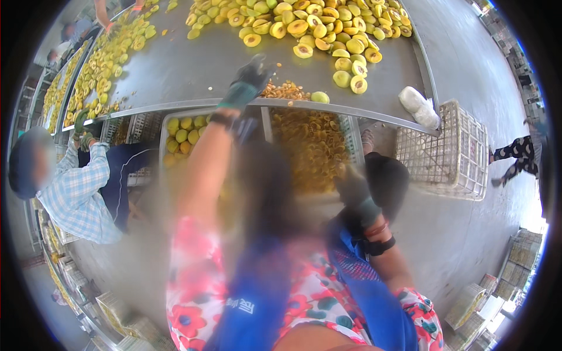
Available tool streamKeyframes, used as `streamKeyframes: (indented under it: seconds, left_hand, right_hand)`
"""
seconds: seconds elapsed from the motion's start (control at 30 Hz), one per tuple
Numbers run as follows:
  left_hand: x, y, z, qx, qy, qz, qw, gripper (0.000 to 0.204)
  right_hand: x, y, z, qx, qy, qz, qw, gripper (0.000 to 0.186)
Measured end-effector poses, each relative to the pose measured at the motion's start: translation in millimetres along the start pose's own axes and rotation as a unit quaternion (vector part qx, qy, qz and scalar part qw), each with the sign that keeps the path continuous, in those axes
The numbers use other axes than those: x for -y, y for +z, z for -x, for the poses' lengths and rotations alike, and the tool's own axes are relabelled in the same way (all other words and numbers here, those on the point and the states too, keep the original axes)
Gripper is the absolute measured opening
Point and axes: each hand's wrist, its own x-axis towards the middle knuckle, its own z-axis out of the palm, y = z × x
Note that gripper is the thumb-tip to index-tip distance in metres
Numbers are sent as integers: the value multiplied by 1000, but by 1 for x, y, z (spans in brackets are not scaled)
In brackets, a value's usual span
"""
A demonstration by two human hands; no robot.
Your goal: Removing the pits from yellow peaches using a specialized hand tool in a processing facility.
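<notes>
My left hand (252, 81), in a dark glove with a green cuff, reaches over the near edge of the metal table (193, 73). Its fingers look apart and hold nothing visible. Just right of it lies a small heap of orange-brown fruit pits (284, 90), with one whole yellow-green fruit (319, 97) beside them. My right hand (356, 192), gloved too, hangs low by the right side of a crate of brown pits (304, 140); its fingers are smeared, so their grip is unclear. A large pile of halved yellow-green fruit (310, 26) covers the table's far side.
A crate of whole fruit (184, 133) stands below the table edge, left of the pit crate. A white plastic bag (418, 106) rests at the table's right corner, above a white lattice crate (442, 155). A co-worker (79, 181) in a checked shirt sits at left.
</notes>
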Motion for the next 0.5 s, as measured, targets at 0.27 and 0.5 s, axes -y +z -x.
streamKeyframes:
  seconds: [0.27, 0.5]
  left_hand:
    - [-23, 131, -117, -2, -105, -73, 992, 72]
    - [-68, 128, -117, 181, -12, -209, 961, 77]
  right_hand:
    - [-10, -23, 6, -76, -37, -97, 992, 34]
    - [-38, -5, 21, -55, -131, -133, 981, 34]
